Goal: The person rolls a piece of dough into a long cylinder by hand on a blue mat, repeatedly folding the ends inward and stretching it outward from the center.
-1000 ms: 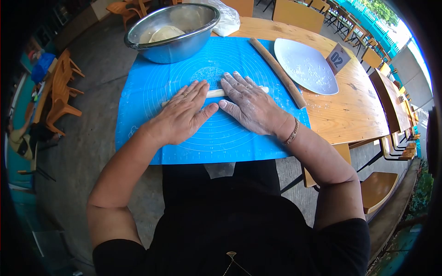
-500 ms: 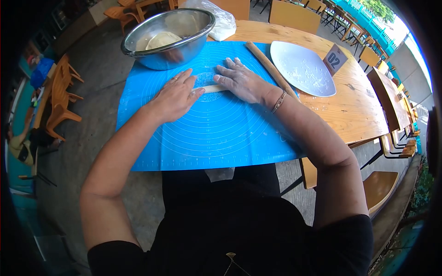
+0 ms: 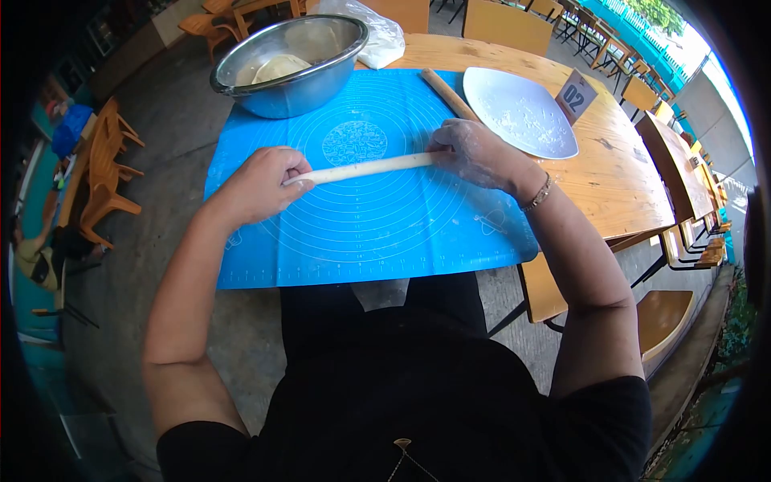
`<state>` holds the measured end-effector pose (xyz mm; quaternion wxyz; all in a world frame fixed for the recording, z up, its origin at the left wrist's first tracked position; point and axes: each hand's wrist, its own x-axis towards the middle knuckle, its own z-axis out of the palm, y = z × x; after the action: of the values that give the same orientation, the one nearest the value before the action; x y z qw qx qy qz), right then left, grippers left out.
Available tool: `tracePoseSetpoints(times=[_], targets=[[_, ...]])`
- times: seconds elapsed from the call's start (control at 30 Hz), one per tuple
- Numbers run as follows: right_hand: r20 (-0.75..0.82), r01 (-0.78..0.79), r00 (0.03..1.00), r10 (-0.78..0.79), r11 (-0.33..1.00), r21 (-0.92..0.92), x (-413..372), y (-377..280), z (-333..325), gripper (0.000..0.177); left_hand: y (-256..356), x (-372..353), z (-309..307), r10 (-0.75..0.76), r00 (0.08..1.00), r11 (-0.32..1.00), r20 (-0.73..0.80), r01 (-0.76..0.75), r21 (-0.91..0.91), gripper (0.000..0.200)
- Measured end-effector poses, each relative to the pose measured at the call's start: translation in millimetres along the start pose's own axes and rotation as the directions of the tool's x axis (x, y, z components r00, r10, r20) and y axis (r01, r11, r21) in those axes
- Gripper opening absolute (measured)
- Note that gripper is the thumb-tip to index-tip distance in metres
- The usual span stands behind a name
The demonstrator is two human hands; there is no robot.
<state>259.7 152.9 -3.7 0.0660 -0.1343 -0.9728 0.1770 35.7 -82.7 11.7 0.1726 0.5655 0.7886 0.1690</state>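
A long, pale dough rope stretches between my two hands over the blue baking mat. My left hand pinches its left end between thumb and fingers. At the other end, my floury right hand is closed around the rope, hiding its tip. Beyond the right hand lies a wooden rolling pin, its near part covered by that hand. Behind the left hand stands a steel bowl with a lump of dough inside.
A white plate dusted with flour sits on the wooden table, beside a card marked 02. Behind the bowl is a plastic bag. Orange chairs stand off to the left.
My hands, flat on the dough before, have closed on its ends and moved apart and nearer to me. More of the dough rope now shows, and it reaches farther across.
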Motion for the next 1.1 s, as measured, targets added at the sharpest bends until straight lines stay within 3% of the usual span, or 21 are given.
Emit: tracePoseSetpoints(times=[0.1,0.17,0.23,0.3,0.33,0.37,0.4,0.43,0.5,0.53,0.57,0.6,0.73,0.9,1.1], targets=[[0.059,0.044,0.997,-0.046,0.999,0.032,-27.7,-9.8,-13.9,0.019,5.0,-22.7,-2.4,0.06,0.991,0.99,0.116,-0.045,-0.131,0.02],[0.206,0.039,0.977,-0.044,0.999,0.03,-43.9,-18.4,-17.2,0.018,8.4,-34.5,5.2,0.089,0.983,0.989,0.161,-0.068,-0.132,0.018],[0.219,0.005,0.976,-0.017,0.998,0.057,-56.4,-18.1,-7.0,0.02,11.6,-43.2,12.8,0.125,0.97,0.986,0.207,-0.098,-0.136,0.017],[-0.006,0.134,0.991,-0.134,0.991,0.012,-69.2,-19.8,1.7,0.021,13.1,-50.3,21.0,0.107,0.987,0.989,0.123,-0.093,-0.115,0.025],[-0.028,0.083,0.996,-0.084,0.996,-0.024,-75.1,-25.0,5.4,0.03,15.6,-54.7,26.8,0.109,0.986,0.989,0.123,-0.095,-0.115,0.025],[-0.03,0.084,0.996,-0.084,0.996,-0.024,-80.9,-32.1,11.3,0.03,20.2,-59.0,34.7,0.205,0.977,0.979,-0.051,-0.205,-0.005,0.034],[-0.154,0.101,0.983,-0.1,0.995,0.0,-86.7,-40.1,19.3,0.035,25.3,-62.9,43.0,0.311,0.927,0.949,-0.21,-0.291,0.121,0.043],[-0.275,0.122,0.955,-0.111,0.992,0.024,-92.7,-46.9,27.2,0.04,32.0,-66.0,51.7,0.309,0.928,0.95,-0.209,-0.289,0.121,0.043],[-0.214,0.155,0.963,-0.163,0.986,-0.052,-102.7,-58.6,38.4,0.05,45.1,-69.3,68.8,0.401,0.89,0.907,-0.218,-0.352,0.229,0.069],[-0.205,0.163,0.961,-0.186,0.979,-0.123,-106.6,-66.3,43.5,0.056,47.3,-70.7,76.2,0.403,0.889,0.906,-0.218,-0.355,0.229,0.069],[-0.194,0.17,0.959,-0.207,0.966,-0.193,-111.0,-71.3,47.2,0.062,48.5,-71.9,83.6,0.413,0.899,0.889,-0.145,-0.363,0.279,0.08],[-0.146,0.137,0.974,-0.172,0.965,-0.223,-114.7,-72.0,51.0,0.075,48.4,-72.2,88.2,0.417,0.906,0.868,-0.072,-0.373,0.328,0.093],[-0.178,0.112,0.971,-0.162,0.959,-0.261,-115.6,-62.3,55.8,0.078,39.0,-68.5,89.4,0.391,0.917,0.868,-0.071,-0.343,0.359,0.109],[-0.209,0.101,0.964,-0.164,0.954,-0.284,-90.0,-45.1,58.0,0.081,25.8,-49.2,81.2,0.341,0.937,0.875,-0.072,-0.288,0.39,0.104],[-0.158,0.018,0.986,-0.056,0.973,-0.229,-43.8,-27.9,55.0,0.087,12.8,-11.7,62.9,0.121,0.993,0.905,-0.01,-0.107,0.413,0.103]])
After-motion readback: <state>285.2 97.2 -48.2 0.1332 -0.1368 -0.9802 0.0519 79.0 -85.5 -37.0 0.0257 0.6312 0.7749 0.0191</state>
